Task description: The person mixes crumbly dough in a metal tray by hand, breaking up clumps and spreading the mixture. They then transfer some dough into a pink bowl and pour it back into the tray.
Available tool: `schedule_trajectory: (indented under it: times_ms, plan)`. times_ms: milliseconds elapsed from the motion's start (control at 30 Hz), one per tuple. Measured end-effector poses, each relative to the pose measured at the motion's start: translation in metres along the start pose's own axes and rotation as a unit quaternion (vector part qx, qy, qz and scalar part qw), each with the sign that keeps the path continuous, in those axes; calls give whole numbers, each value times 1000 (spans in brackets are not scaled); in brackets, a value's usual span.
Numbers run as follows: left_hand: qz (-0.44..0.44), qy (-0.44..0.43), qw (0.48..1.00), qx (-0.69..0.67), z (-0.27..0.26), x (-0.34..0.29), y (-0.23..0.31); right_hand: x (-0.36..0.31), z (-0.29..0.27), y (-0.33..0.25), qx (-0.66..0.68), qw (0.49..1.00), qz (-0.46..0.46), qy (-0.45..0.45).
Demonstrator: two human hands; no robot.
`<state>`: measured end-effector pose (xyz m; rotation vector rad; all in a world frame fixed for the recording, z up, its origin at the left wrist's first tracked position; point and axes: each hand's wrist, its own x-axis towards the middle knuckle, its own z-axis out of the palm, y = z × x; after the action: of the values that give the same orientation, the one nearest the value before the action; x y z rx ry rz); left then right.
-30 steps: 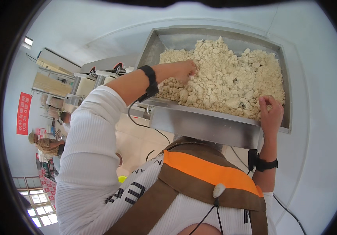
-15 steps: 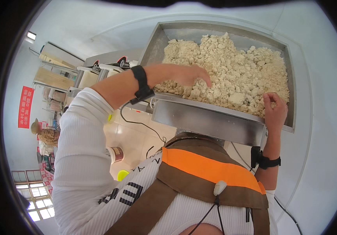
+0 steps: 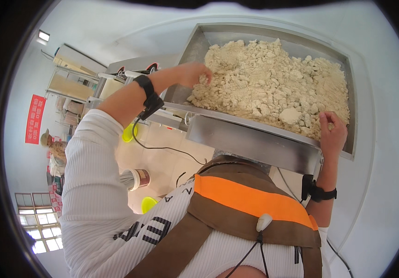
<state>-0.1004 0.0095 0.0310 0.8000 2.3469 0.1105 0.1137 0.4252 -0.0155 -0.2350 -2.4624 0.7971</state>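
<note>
A large metal tray (image 3: 273,31) holds a heap of pale, crumbly dough (image 3: 273,83), with loose crumbs and several bigger lumps. My left hand (image 3: 193,75) is over the tray's left part, at the heap's left edge. Its fingers are curled in, and a small pale lump of dough (image 3: 203,79) shows between them. At the tray's near right corner, my right hand (image 3: 333,133) is beside the dough with its fingers bent in toward the thumb. Whatever it may hold is hidden. Both wrists wear black straps with small devices.
Machines with white parts (image 3: 111,87) stand left of the tray, before a rack of boards (image 3: 72,85). On the floor are a bucket (image 3: 141,179) and yellow-green basins (image 3: 148,204). A black cable (image 3: 162,148) hangs from my left wrist. Another person (image 3: 57,147) is far left.
My left hand has moved left, from over the middle of the dough to the heap's left edge. My right hand stays at the near right corner. The view has shifted slightly.
</note>
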Motion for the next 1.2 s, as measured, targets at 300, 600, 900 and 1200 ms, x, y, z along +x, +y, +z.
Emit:
schedule_trajectory:
  times_ms: [300, 600, 900, 1200]
  plan:
    - [23, 46, 998, 37, 18, 10, -16, 0, 0, 1, -9, 1000, 8, -3]
    - [-41, -18, 999, 3, 42, 5, -21, 0, -1, -4, 9, 1000, 1, 3]
    - [138, 376, 911, -98, 45, -31, 17, -1, -3, -2, 27, 999, 30, -30]
    - [-112, 386, 896, -189, 73, -49, 33, 41, -41, -52, 42, 976, -47, -210]
